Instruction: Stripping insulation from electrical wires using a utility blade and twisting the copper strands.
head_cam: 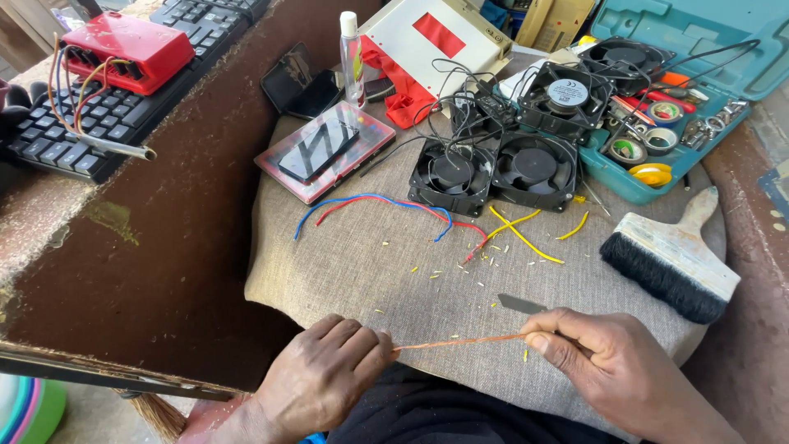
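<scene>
Copper-coloured thin bare wire [460, 341] is stretching taut between my hands above the burlap-covered stool [345, 271]. My left hand [325, 374] is pinching one end; my right hand [612, 353] is clamping the other alongside a small grey blade [519, 304]. It looks light, bendy and easily kinked, so I am gripping near the ends.

left hand [325, 378] and right hand [612, 362] stretching bare copper wire [460, 341], small blade [522, 304] in right hand
</scene>
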